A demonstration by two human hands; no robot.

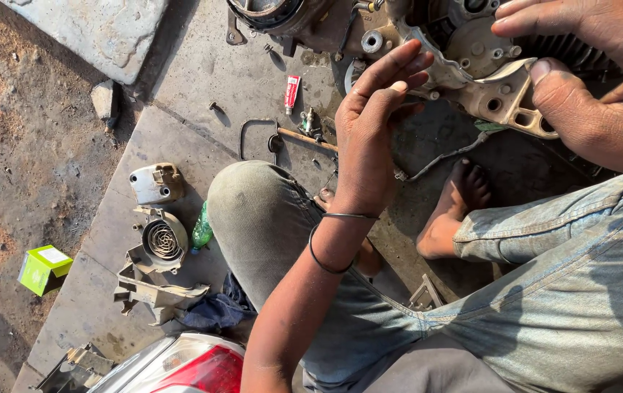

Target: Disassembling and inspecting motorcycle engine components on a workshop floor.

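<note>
Grimy grey cast-metal engine casing lies ahead at top of view on the concrete, long axis running left-right; right hand already pinches its pale cover edge between thumb and fingers, left hand open, fingertips just touching.

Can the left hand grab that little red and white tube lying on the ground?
Probably yes. The left hand hangs open above the concrete floor, and the small red and white tube lies just to its side, uncovered. Only loose small parts lie nearby, and nothing sits on top of the tube.
</note>
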